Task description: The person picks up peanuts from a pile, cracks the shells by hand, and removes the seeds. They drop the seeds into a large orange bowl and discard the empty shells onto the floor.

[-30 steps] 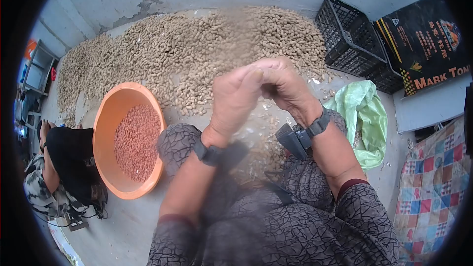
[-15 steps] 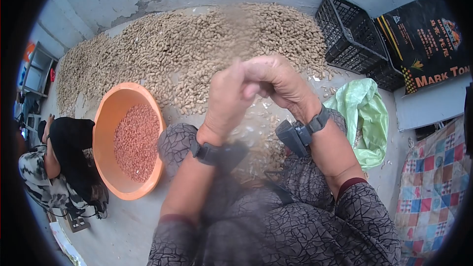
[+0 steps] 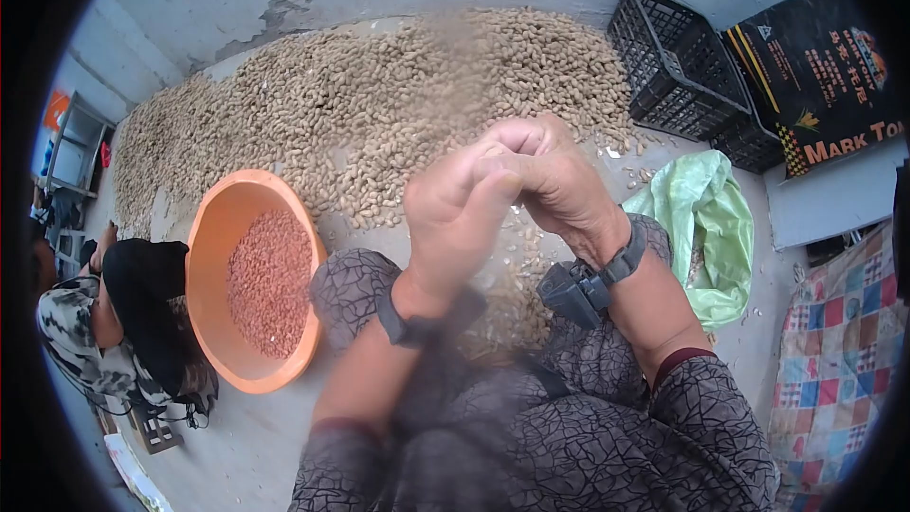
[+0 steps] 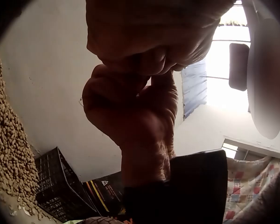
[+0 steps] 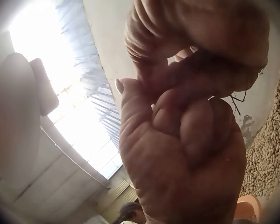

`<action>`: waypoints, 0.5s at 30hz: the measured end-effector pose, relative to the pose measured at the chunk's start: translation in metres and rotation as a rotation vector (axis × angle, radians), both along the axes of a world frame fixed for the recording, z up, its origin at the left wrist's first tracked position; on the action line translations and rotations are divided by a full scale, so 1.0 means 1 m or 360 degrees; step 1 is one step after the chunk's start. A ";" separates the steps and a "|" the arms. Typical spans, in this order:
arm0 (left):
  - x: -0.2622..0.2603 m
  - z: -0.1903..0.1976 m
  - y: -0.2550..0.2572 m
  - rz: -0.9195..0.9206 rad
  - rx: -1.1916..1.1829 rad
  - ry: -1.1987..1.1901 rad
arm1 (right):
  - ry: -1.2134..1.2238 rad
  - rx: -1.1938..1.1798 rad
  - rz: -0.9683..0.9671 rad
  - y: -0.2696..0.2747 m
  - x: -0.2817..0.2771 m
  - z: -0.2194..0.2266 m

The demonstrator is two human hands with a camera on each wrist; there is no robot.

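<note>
In the head view my left hand (image 3: 450, 218) and right hand (image 3: 572, 194) meet in front of the chest, fingers curled inward and thumbs close together. From the right wrist, thin dark stalks (image 5: 238, 103) poke out at the join of the two hands; I cannot tell what they belong to, as the fingers hide it. Unshelled peanuts (image 3: 370, 123) lie heaped on the floor beyond the hands. Below them, loose shells (image 3: 517, 303) are scattered between the knees. An orange basin (image 3: 204, 265) on the left holds red shelled peanut kernels (image 3: 270, 284).
A green sack (image 3: 725, 265) gapes beside the right knee. Black plastic crates (image 3: 678, 66) stand at the back right against a black printed bag (image 3: 825, 76). Patchwork cloth (image 3: 834, 341) hangs at the right. Another person's leg in black (image 3: 142, 294) is at the far left.
The hands stay together while the left hand and its thumb shift: the left thumb moves from upright to across the right fingers. The view tilts slightly.
</note>
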State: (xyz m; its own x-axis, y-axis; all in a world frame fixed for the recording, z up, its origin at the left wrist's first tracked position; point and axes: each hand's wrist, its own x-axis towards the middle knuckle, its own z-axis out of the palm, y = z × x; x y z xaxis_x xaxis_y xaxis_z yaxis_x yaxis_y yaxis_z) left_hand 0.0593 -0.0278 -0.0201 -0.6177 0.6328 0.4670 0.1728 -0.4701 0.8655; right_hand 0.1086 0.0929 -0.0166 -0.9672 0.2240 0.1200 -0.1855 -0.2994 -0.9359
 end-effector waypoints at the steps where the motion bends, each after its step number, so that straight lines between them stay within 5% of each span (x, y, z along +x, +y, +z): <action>1: 0.001 -0.001 0.000 0.0021 -0.0013 -0.0037 | -0.0004 0.0000 -0.0003 -0.001 0.000 -0.001; 5: 0.002 -0.004 0.005 0.0211 -0.0015 0.0117 | 0.0016 -0.0034 -0.0020 -0.002 -0.002 0.000; 13: -0.012 0.004 0.003 0.0064 -0.0168 0.0011 | -0.0140 -0.0168 0.0045 0.009 -0.008 -0.003; 15: -0.015 -0.002 0.005 0.0141 -0.0307 0.0107 | -0.0139 0.0076 0.0012 0.010 -0.010 -0.003</action>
State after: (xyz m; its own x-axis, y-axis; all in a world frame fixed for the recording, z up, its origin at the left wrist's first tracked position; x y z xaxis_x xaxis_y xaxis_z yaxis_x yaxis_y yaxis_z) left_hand 0.0442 -0.0225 -0.0222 -0.6462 0.6592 0.3846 0.2664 -0.2773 0.9231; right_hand 0.0982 0.1028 -0.0200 -0.9761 0.2126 0.0458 -0.1007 -0.2551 -0.9617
